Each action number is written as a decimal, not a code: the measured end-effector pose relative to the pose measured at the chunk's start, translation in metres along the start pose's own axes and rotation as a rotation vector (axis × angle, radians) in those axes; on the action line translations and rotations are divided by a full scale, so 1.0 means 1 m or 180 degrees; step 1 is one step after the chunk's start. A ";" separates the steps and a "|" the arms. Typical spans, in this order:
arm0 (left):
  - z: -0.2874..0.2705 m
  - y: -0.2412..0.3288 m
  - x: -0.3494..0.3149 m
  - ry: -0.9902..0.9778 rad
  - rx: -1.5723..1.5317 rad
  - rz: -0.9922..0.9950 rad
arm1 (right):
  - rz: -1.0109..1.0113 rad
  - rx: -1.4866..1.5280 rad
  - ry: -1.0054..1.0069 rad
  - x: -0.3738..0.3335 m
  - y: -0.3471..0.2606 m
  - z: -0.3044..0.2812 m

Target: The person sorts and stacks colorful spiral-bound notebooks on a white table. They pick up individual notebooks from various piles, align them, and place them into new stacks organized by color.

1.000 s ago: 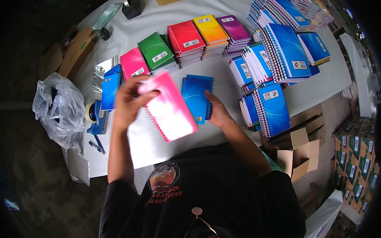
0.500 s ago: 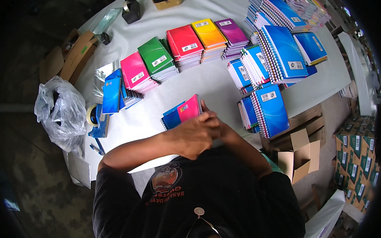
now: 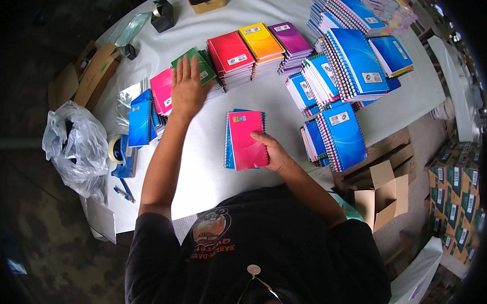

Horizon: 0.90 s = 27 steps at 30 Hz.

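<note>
My right hand (image 3: pixel 273 151) grips a pink spiral notebook (image 3: pixel 245 144) with a blue notebook (image 3: pixel 228 151) beneath it, thumb on the pink cover. The two notebooks are slightly offset. Over at the left, my left hand (image 3: pixel 188 91) reaches out flat with its fingers stretched, over the edge of the green notebook stack (image 3: pixel 206 74) and beside the pink stack (image 3: pixel 161 87); whether it touches them I cannot tell. This row also has a blue stack (image 3: pixel 139 116) at its left end, and red (image 3: pixel 230 49), yellow (image 3: pixel 261 40) and purple (image 3: pixel 290 38) stacks to the right.
Piles of blue notebooks (image 3: pixel 356 62) fill the table's right side. At the left edge are a blue tape dispenser (image 3: pixel 126 161), pens (image 3: pixel 125 193) and a plastic bag (image 3: pixel 75 146). A black tape dispenser (image 3: pixel 162 18) stands far back. An open carton (image 3: pixel 384 197) sits off the table at right.
My left hand has left the notebooks near my body and moved up-left to the green stack. My right hand now holds the pink and blue notebooks alone, turned more upright.
</note>
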<state>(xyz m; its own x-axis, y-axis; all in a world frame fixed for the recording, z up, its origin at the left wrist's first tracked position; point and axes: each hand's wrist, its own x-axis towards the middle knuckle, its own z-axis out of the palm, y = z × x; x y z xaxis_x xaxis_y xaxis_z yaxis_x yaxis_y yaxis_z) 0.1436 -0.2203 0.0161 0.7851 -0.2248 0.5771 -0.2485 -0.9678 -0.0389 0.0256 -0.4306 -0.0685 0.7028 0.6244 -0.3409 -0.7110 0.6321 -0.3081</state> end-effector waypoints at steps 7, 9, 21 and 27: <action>-0.041 0.015 -0.021 0.0571 -0.2841 -0.1690 | -0.1193 0.0110 0.0254 0.001 0.000 -0.001; -0.039 0.025 -0.018 0.0268 -0.1611 -0.0843 | -0.1274 0.0186 0.0367 0.006 0.003 -0.004; -0.056 0.058 -0.066 0.0018 -0.4649 -0.3137 | -0.1941 0.0432 0.0100 0.010 0.010 -0.001; -0.023 0.075 -0.061 0.0443 -0.2211 -0.1769 | -0.1898 -0.0076 0.0424 0.011 -0.004 -0.004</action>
<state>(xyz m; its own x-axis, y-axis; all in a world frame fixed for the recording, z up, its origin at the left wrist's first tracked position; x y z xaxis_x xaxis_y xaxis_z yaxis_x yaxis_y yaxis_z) 0.0635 -0.2761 -0.0030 0.8297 0.3148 0.4609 -0.1758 -0.6364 0.7510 0.0358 -0.4277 -0.0748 0.9720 0.1026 -0.2112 -0.1975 0.8436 -0.4993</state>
